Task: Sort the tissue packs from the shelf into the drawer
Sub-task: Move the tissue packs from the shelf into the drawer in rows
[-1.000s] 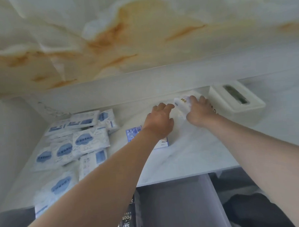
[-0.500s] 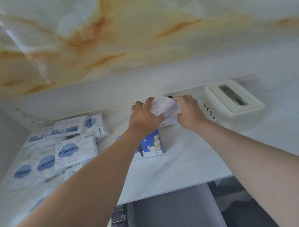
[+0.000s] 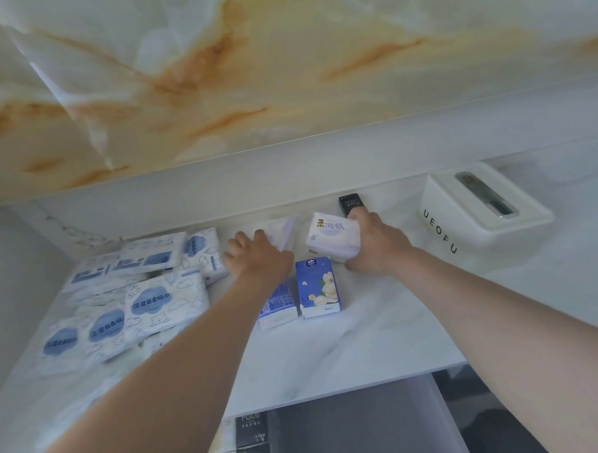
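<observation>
Both your arms are stretched forward over the white marble-look shelf (image 3: 381, 342), forearms angled inward, palms down. Below its front edge the grey drawer (image 3: 368, 425) stands open, with black tissue packs (image 3: 251, 430) standing at its left side.

Your right hand (image 3: 380, 246) is at the back of the shelf, its fingers wrapped over the far edge and thumb under the near side of a soft white tissue pack with yellow and purple lettering (image 3: 332, 237), and the pack tilts up towards you. Your left hand (image 3: 258, 259) lies knuckles-up, fingers bent down, against a plain white crumpled tissue pack (image 3: 280, 232). I cannot tell whether those fingers are closed on it or only lying on it.

At the right stands a white rectangular tissue box with a slot on top (image 3: 476, 232). At the left lies a loose heap of white-and-blue wipe packs (image 3: 163, 300).

Between your hands, nearer you, lies a small blue pocket pack with white flowers (image 3: 317, 287). Just beside it is a blue-and-white pocket pack (image 3: 277, 306), partly under your left wrist. A small black pack (image 3: 350, 203) sits at the back wall, just behind your right fingers.
</observation>
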`<state>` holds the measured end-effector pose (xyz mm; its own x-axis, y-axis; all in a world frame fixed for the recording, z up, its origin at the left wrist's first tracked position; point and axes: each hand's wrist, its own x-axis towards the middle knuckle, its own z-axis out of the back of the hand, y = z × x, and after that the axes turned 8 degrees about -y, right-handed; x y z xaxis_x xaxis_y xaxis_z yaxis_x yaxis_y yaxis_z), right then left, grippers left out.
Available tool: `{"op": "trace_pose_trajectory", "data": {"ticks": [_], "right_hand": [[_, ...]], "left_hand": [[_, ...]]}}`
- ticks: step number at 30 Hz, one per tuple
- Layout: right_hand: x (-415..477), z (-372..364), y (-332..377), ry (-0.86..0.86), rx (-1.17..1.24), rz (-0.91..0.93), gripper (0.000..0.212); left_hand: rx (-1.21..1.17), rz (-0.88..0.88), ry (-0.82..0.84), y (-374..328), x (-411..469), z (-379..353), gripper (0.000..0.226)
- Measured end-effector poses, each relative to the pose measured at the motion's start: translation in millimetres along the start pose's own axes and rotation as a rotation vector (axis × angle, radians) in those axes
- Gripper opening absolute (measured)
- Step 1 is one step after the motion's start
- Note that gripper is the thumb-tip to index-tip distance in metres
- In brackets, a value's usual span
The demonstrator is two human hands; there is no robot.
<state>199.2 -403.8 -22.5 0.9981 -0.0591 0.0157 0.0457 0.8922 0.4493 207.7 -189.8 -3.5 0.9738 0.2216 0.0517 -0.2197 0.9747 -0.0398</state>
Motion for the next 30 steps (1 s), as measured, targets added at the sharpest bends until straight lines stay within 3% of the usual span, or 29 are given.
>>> {"op": "trace_pose_trajectory", "data": {"ticks": [3,6,8,11,15,17,24,27,30], "right_hand": [[2,10,1,0.119,-0.064,-0.079,0.085],[8,23,-12,0.18,-0.509,-0.062,0.073],[12,33,-20,0.317,-0.63,-0.06,0.08],[23,45,-16,0.44,-0.572,-0.046,0.079],[42,42,5,0.104,-0.263,-0.039,0.069],[46,26,9,0.063,-0.206,-0.038,0.068],[70,-15,2,0.106,-0.281,-0.117,0.069],[81,-23,4,0.057,-0.265,-0.103,0.053],[86,-27,7,-0.106,-0.23,-0.063,0.031]], "left_hand": [[0.012,-0.241,-0.139,-12,2,2,0.067],[-0.067,-0.478,-0.18,-24,6,4,0.068],[-0.102,-0.608,-0.138,-31,10,5,0.067],[-0.166,-0.676,0.038,-43,14,0,0.068],[0.0,-0.642,0.186,-60,21,-13,0.058],[0.08,-0.637,0.184,-64,26,-19,0.054],[-0.055,-0.622,-0.082,-55,42,-29,0.045],[-0.181,-0.625,-0.183,-44,48,-34,0.048],[-0.277,-0.615,-0.275,-34,49,-39,0.048]]}}
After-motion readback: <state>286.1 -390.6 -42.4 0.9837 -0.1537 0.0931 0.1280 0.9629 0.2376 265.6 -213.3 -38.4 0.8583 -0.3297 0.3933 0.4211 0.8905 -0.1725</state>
